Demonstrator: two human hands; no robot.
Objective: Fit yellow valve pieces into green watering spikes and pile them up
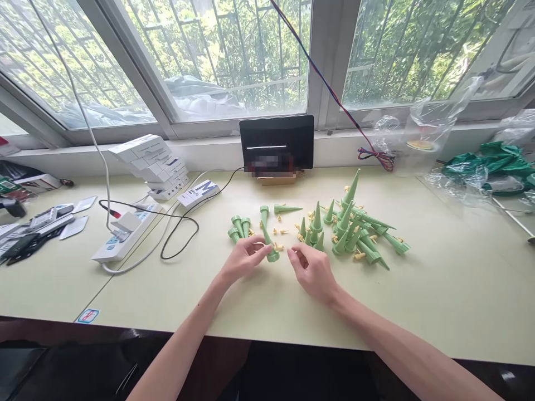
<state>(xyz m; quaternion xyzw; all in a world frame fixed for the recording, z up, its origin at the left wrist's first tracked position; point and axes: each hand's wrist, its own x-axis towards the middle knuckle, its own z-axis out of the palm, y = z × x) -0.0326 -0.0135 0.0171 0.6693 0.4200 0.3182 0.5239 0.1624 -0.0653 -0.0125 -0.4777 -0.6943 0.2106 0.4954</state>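
Observation:
My left hand (249, 257) is closed round the side of a green plastic watering spike (273, 255), which points up with its wide cap at the bottom. A small yellow valve (278, 248) shows at the spike's right side. To the right, my right hand (311, 268) is curled with thumb and fingertips together, apart from the spike; whatever lies in them is hidden. Behind the hands are several loose yellow valves (285, 231) and a lying green spike (288, 209). A few capped spikes (237, 225) stand left of them. A large pile of green spikes (345, 223) spreads out at the right.
At the back, a black tablet (276, 142) leans upright near the window. On the left are a white power strip (125, 231) with cables, stacked white boxes (156, 164) and flat dark items (39, 228). Clear plastic and a green bag (493, 167) lie at the right.

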